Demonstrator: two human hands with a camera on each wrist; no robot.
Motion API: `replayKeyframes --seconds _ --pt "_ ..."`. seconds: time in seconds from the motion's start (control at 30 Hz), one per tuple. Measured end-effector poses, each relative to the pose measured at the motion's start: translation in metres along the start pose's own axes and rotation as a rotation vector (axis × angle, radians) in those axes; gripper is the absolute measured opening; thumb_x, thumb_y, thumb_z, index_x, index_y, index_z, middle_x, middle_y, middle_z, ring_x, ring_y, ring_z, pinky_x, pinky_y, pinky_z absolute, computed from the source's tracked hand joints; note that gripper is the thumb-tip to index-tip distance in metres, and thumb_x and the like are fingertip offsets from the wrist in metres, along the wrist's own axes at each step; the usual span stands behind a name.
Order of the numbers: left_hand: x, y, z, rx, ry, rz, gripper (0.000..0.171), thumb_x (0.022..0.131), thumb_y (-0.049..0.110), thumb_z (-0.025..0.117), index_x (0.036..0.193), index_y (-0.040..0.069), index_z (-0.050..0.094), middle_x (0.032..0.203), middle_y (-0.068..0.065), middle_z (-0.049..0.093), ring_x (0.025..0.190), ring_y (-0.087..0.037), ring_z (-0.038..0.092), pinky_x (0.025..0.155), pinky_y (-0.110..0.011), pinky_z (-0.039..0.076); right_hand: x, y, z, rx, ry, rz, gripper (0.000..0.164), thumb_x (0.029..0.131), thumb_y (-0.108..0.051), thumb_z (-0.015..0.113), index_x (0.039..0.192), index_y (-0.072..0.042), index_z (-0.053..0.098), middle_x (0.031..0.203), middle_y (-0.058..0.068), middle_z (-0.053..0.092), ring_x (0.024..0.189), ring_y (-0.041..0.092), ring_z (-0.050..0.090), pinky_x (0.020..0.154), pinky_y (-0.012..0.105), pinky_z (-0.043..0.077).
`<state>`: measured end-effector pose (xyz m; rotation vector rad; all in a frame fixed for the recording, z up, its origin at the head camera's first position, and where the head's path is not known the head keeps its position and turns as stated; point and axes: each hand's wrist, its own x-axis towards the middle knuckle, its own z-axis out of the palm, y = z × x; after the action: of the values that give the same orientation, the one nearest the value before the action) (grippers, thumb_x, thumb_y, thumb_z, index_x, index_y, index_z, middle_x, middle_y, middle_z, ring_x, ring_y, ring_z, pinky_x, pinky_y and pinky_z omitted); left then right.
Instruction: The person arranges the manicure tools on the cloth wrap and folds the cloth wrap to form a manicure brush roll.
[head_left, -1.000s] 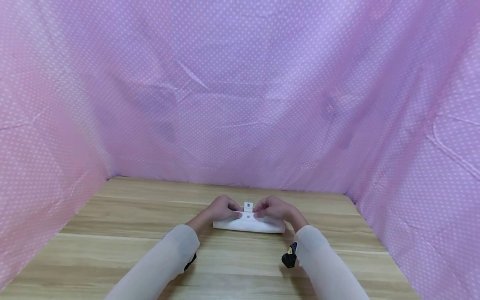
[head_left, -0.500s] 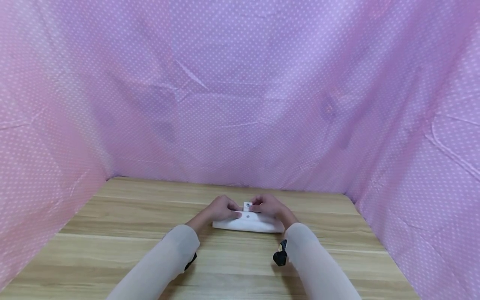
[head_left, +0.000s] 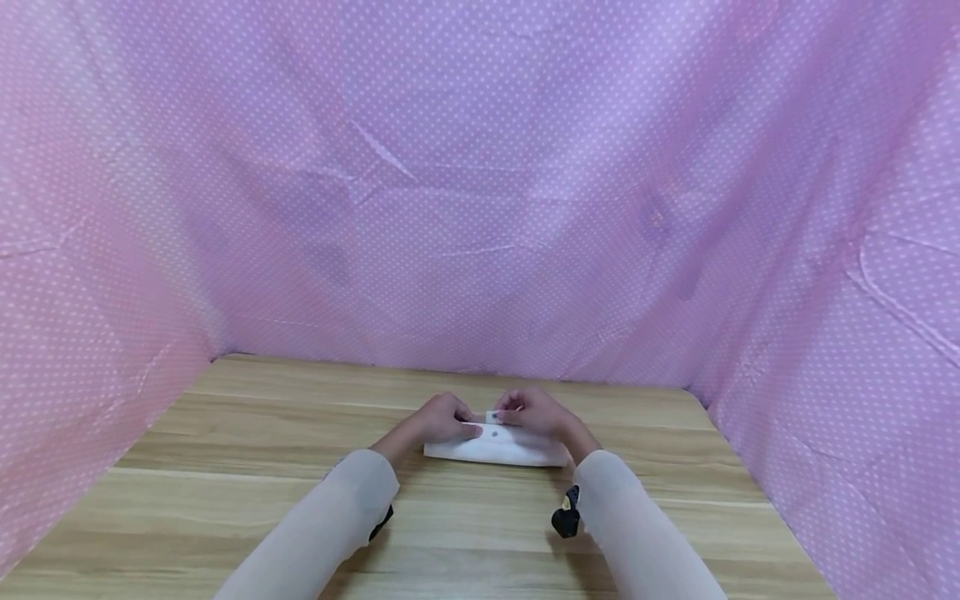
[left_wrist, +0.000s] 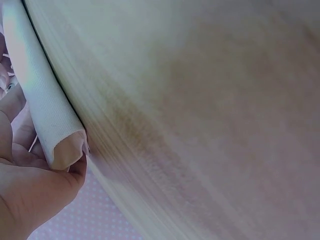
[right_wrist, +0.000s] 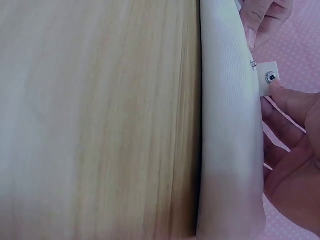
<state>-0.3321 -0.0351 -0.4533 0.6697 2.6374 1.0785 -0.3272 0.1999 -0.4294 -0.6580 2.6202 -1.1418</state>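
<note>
A white ribbed fabric roll [head_left: 495, 452] lies crosswise on the wooden table, a metal snap on its upper side. From its far edge sticks out a short white tab [right_wrist: 265, 89], which bears a second snap [right_wrist: 271, 77]. My left hand [head_left: 441, 418] grips the roll left of the snap, thumb on top; in the left wrist view the roll's hollow end [left_wrist: 69, 149] shows beside that hand. With thumb and fingers my right hand [head_left: 542, 413] pinches the tab, thumb tip at its snap. Part of the tab is hidden by the right thumb.
The wood-grain table [head_left: 465, 533] spreads around the roll. Pink dotted cloth [head_left: 480, 208] hangs behind the table and at both sides. A black device [head_left: 566, 515] sits at the right wrist, under the cream sleeve [head_left: 637, 525].
My right hand has let go of the roll's top edge and moved left onto the tab. The tab now leans lower toward the roll. My left hand keeps its grip.
</note>
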Motion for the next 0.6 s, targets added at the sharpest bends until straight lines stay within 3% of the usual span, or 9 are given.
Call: replayKeyframes --seconds 0.37,0.6 --pt "-0.0017 0.0004 0.0007 -0.027 -0.014 -0.005 0.023 0.094 0.027 0.076 0.106 0.008 0.079 0.107 -0.003 0.075 0.103 -0.019 0.065 0.096 -0.046 0.05 -0.0054 0.0026 0.0003 -0.059 -0.027 -0.093 0.01 0.101 -0.012 0.064 0.105 -0.011 0.073 0.101 -0.003 0.072 0.102 0.016 0.062 0.096 0.043 0.047" --pt "-0.0012 0.0017 0.0011 -0.031 -0.006 -0.003 0.021 0.093 0.027 0.077 0.103 0.008 0.08 0.106 -0.003 0.076 0.101 -0.018 0.066 0.094 -0.044 0.051 -0.008 0.0051 0.0051 -0.076 0.017 -0.143 0.01 0.101 -0.01 0.063 0.102 -0.01 0.073 0.098 -0.003 0.071 0.091 0.01 0.061 0.085 0.029 0.048"
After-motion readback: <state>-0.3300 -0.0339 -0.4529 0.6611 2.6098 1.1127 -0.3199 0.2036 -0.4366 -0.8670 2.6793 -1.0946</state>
